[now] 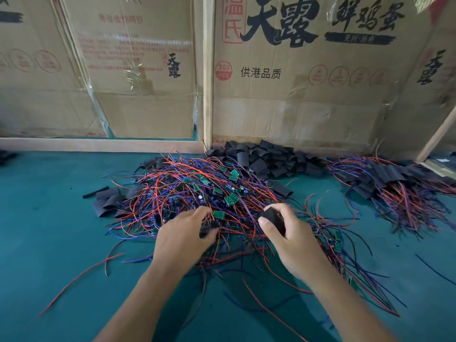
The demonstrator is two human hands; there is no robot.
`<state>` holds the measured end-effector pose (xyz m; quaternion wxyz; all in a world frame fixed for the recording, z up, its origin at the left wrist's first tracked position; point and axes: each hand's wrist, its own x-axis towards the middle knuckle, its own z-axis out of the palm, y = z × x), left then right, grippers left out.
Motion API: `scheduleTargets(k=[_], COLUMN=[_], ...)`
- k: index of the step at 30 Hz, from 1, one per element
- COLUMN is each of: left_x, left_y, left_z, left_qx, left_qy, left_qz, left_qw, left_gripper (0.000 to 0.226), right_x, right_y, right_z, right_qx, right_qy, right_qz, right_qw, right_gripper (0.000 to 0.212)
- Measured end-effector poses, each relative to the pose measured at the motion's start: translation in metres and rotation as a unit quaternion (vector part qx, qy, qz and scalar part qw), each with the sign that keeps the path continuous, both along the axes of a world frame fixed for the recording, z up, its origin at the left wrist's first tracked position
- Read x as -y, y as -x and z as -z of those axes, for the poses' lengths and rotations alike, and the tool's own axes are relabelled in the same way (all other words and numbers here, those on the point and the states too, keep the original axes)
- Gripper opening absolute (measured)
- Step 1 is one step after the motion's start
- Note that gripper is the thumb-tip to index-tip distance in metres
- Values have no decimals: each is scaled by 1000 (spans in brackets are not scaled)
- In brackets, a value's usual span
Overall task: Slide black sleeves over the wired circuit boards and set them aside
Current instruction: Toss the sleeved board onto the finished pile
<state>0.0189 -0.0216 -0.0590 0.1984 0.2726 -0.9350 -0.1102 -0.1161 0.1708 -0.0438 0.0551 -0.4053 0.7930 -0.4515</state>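
Observation:
A tangled pile of small green circuit boards with red and blue wires (197,191) covers the middle of the green table. My left hand (183,233) reaches into its near edge, fingers curled down among the wires beside a green board (218,214); whether it grips anything is hidden. My right hand (291,233) holds a black sleeve (274,217) between thumb and fingers just above the pile. A heap of loose black sleeves (266,156) lies at the back. Sleeved boards with wires (394,183) are stacked at the right.
Cardboard boxes (296,82) and a wooden frame (208,70) wall off the back of the green table (49,230). A few more black sleeves (108,201) lie left of the pile. Stray wires (79,280) trail toward the front.

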Motion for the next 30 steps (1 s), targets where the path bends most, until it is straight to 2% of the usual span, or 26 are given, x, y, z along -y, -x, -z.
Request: scheduleTargets(k=[2,8,11,14,18,22,27,30], left_x=[-2,-9,-12,-18,-25,-29,-19,-6], left_y=[2,4,2,2,1,0,-1,-4], left_z=[2,0,-4,-9,-7,-10,-14,-16], left_qx=[21,12,-58,-176,-289,-357,-461,-493], left_qy=[27,85,81,79,2,-131,-202,-226], left_qz=[10,6,8,21,33,60,23,-6], left_qw=[999,996,995,981,957,923,863,840], left_gripper=[38,23,18,18,22,28,21,22], right_x=[0,-3,-5,-6,-7,-8,-6,-6], right_y=[0,9,13,16,18,17,15,14], right_z=[0,-2,-1,-2,-3,-3,-3,-3], right_qx=[-13,-49,-58,-66,-70,-72,-73,-74], right_qy=[-2,31,53,87,98,96,86,68], right_qz=[3,44,68,95,106,104,87,72], right_qw=[1000,997,995,989,987,987,990,992], right_gripper=[13,20,23,25,28,34,37,39])
